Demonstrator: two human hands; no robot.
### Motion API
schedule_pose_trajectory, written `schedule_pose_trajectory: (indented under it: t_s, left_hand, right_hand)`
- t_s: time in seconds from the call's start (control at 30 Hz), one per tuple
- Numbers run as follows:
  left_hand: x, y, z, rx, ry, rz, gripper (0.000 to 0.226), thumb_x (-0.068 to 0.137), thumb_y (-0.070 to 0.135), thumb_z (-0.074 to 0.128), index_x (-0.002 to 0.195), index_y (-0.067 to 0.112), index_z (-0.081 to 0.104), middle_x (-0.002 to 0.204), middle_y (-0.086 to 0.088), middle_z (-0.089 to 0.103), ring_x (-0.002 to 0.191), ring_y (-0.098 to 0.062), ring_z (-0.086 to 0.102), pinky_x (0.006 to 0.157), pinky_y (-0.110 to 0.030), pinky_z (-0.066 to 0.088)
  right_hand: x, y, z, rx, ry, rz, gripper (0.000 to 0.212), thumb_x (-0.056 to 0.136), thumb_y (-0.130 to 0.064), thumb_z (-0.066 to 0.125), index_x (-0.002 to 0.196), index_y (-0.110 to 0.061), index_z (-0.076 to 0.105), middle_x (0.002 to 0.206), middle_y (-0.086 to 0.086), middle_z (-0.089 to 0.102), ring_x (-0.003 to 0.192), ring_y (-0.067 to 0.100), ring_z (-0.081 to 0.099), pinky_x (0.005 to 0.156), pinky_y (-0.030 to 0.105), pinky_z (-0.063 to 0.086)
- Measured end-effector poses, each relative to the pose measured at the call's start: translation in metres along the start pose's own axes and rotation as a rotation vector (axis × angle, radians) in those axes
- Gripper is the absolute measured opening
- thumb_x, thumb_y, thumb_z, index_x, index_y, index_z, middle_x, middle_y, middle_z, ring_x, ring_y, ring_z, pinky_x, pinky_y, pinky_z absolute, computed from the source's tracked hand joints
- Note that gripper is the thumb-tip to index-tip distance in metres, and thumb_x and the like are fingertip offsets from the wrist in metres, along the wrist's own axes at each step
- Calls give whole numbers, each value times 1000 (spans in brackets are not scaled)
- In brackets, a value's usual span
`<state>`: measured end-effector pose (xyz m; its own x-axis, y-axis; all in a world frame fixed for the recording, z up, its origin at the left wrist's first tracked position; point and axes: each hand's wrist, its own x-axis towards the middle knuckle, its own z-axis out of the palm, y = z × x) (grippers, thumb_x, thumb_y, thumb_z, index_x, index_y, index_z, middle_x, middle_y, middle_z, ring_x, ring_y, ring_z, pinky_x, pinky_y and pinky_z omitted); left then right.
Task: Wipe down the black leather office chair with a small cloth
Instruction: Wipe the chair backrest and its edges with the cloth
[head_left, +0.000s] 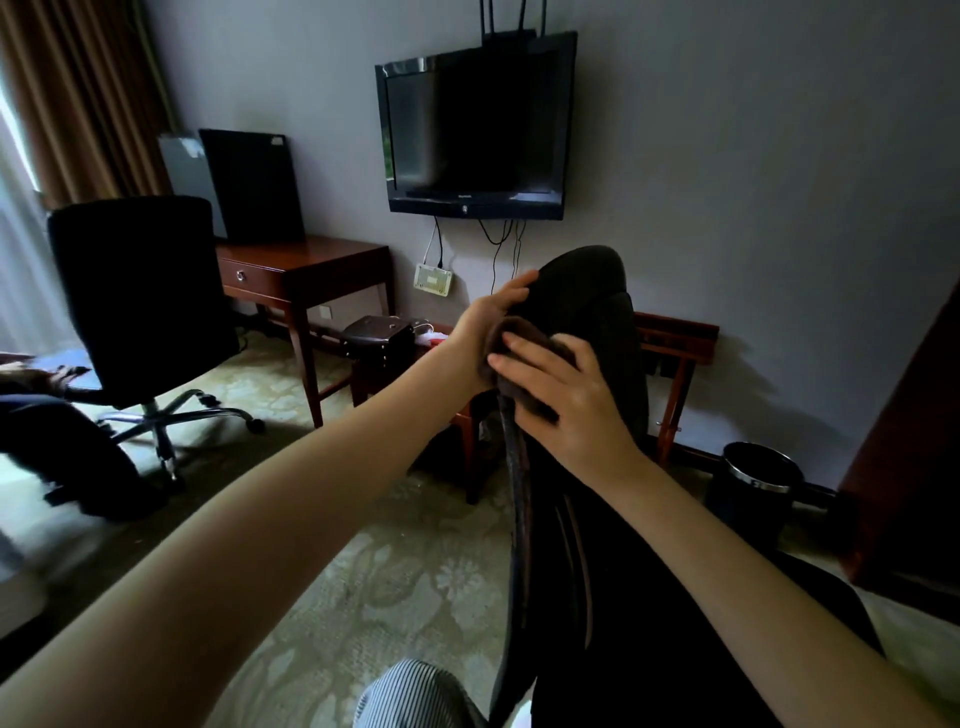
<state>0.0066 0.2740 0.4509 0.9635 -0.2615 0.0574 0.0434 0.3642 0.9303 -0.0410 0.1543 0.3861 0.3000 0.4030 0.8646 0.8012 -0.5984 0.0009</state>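
Note:
The black leather office chair (597, 332) stands right in front of me, its backrest seen edge-on and rising to a rounded top. A small brown cloth (524, 338) lies folded over the backrest's left edge. My right hand (566, 395) presses flat on the cloth, fingers spread over it. My left hand (488, 325) grips the same edge from the other side, fingers reaching up onto the top of the backrest and touching the cloth. Most of the seat is hidden below my arms.
A second black office chair (140, 301) stands at the left by a wooden desk (306, 270). A wall television (475, 124) hangs ahead. A wooden rack (675, 338) and a dark waste bin (758, 483) stand at the right. Patterned carpet (395, 571) covers the floor.

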Motion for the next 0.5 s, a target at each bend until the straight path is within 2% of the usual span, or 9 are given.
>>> schedule_pose_trajectory:
  t_s: [0.07,0.2,0.27,0.4,0.5]
  left_hand:
    - [0,-4,0,-67,13,-12,35,99,17,33,130,21,50,137,-11,44,124,-30,44,93,-35,44]
    - [-2,-5,-1,-84,23,-13,33,98,15,34,121,23,55,132,-10,48,116,-30,48,93,-41,44]
    - [-3,-5,0,-80,24,-16,34,97,14,33,123,23,54,134,-9,47,118,-30,47,97,-42,42]
    - [-5,-6,5,-78,38,8,36,97,12,33,126,20,52,134,-10,47,116,-29,48,95,-41,41]
    - [-9,-7,7,-69,45,24,36,97,12,33,127,20,52,135,-10,46,115,-29,47,97,-42,40]
  right_hand:
    - [-17,2,1,-2,13,-24,39,83,-16,57,122,-12,59,133,1,49,117,20,38,106,25,25]
    - [-65,4,4,22,-63,1,40,83,-17,57,124,-16,52,130,3,51,122,15,39,108,26,25]
    - [-96,6,3,7,-148,16,39,83,-20,56,122,-18,52,127,3,53,125,8,36,109,23,22]
    - [-137,6,-2,-28,-325,74,41,84,-27,53,125,-23,49,126,3,58,120,13,42,112,17,13]
    - [-114,-3,-10,70,-168,117,34,94,-33,48,126,-21,49,131,0,53,126,5,39,111,19,19]
